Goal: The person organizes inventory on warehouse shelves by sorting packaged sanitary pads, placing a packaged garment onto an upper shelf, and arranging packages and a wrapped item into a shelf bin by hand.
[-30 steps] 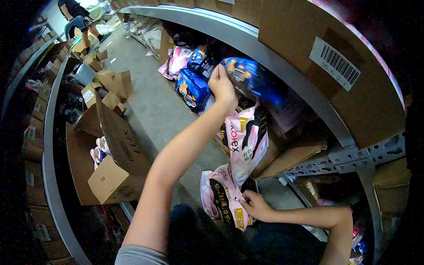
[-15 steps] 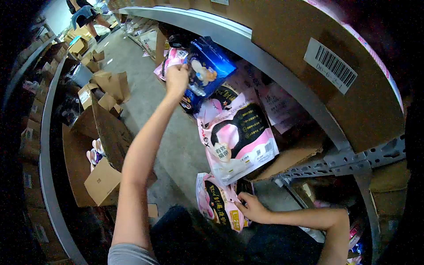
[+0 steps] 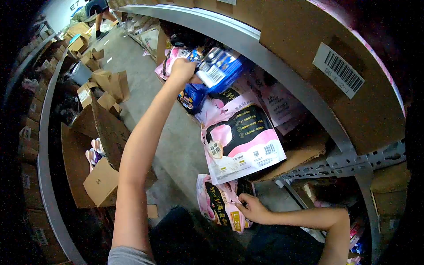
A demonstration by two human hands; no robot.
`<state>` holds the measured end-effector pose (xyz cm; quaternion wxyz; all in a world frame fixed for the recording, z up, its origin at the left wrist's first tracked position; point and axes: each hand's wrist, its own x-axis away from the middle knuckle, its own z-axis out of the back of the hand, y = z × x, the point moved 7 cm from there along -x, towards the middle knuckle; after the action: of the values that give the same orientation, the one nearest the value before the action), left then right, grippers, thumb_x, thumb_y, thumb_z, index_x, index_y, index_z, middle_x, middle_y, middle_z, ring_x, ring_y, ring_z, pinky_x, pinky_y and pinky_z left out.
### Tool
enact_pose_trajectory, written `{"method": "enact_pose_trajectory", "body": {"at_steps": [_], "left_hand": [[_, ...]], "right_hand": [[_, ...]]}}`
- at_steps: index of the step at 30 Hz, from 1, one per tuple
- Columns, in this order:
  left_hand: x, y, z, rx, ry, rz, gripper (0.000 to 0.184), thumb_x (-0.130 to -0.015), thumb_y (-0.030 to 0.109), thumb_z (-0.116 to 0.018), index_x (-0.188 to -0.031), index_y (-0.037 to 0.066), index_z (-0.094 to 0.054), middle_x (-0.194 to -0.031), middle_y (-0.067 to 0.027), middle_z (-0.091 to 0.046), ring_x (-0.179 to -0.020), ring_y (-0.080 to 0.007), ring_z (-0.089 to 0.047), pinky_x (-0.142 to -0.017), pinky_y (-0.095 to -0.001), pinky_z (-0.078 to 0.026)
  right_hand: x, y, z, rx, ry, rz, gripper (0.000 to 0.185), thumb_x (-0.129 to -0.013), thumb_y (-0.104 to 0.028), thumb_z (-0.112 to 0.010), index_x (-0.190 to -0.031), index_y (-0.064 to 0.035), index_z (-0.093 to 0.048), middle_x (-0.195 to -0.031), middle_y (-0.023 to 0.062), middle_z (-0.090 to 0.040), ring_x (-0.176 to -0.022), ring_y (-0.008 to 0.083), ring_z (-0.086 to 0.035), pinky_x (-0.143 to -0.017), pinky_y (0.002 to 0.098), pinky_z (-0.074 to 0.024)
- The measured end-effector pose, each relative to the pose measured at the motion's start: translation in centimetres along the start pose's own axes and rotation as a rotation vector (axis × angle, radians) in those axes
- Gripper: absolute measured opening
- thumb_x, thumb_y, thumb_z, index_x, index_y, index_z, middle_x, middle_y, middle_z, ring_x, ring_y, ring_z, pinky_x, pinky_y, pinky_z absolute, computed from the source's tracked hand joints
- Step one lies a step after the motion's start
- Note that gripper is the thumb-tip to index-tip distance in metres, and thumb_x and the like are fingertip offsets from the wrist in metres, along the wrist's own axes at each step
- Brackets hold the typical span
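My left hand [image 3: 183, 70] is closed on a shiny blue packet [image 3: 226, 67] with a white barcode label, held over the open carton on the shelf. A second dark blue packet [image 3: 192, 97] lies just below that hand. Pinched in my right hand [image 3: 254, 208] is the edge of a pink and black pouch [image 3: 216, 202] with a yellow label, near my knees. Between the hands, a larger pink and black pouch [image 3: 240, 139] rests at the carton's front, its barcode side facing up. Another pink pouch [image 3: 176, 56] is partly hidden behind my left hand.
A metal shelf beam [image 3: 304, 88] arches over the goods, below a brown carton [image 3: 282, 31] with a barcode label. Left of the concrete aisle [image 3: 161, 137] stands an open cardboard box [image 3: 73, 172] with slippers [image 3: 94, 154]. A person [image 3: 100, 15] is at the far end.
The blue packet has turned in my left hand, so its barcode label now shows, and sits slightly lower right. The large pouch appears flatter. My right hand stays put. The distant person has shifted.
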<state>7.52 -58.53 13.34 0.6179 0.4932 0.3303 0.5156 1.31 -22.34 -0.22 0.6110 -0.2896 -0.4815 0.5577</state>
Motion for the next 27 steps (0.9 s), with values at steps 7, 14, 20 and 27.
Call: {"method": "enact_pose_trajectory", "body": {"at_steps": [7,14,20,27], "left_hand": [[-2.9,0.8,-6.1,0.671,-0.15,0.213,0.018,-0.08,0.006,-0.035,-0.088,-0.007,-0.044,-0.085,-0.0184,-0.052,-0.078,-0.0247,-0.054,-0.063,-0.0287,-0.05],[-6.7,2.8,-10.5,1.265,-0.249,0.254,0.023,-0.08,0.016,-0.038,-0.09,0.0,-0.051,-0.093,-0.0154,-0.052,-0.084,-0.0273,-0.05,-0.076,-0.0404,-0.043],[-4.4,2.9,-9.3,1.168,-0.195,0.073,0.024,-0.078,0.02,-0.04,-0.09,0.002,-0.052,-0.095,-0.0146,-0.052,-0.086,-0.0271,-0.049,-0.077,-0.0401,-0.041],[-0.3,0.9,-9.0,0.595,-0.286,0.006,0.025,-0.075,0.01,-0.04,-0.096,-0.002,-0.044,-0.092,-0.0132,-0.05,-0.082,-0.023,-0.05,-0.072,-0.035,-0.042]], "right_hand": [[-0.1,0.1,0.1,0.033,-0.024,-0.019,0.016,-0.074,-0.014,-0.048,-0.078,0.0016,-0.044,-0.073,0.0167,-0.049,-0.069,0.03,-0.049,-0.061,0.0343,-0.0389],[-0.1,0.0,0.2,0.003,0.028,0.098,0.018,-0.075,-0.014,-0.051,-0.078,0.0016,-0.043,-0.066,0.0127,-0.045,-0.056,0.0154,-0.041,-0.048,0.028,-0.0355],[-0.1,0.1,0.2,-0.004,0.035,0.132,0.018,-0.075,-0.014,-0.051,-0.078,0.0017,-0.043,-0.066,0.0136,-0.044,-0.057,0.0194,-0.042,-0.052,0.0296,-0.0358],[-0.2,0.2,0.2,0.02,0.036,0.108,0.017,-0.074,-0.013,-0.051,-0.076,0.0023,-0.042,-0.068,0.0147,-0.045,-0.06,0.0223,-0.045,-0.054,0.0301,-0.0369]]}}
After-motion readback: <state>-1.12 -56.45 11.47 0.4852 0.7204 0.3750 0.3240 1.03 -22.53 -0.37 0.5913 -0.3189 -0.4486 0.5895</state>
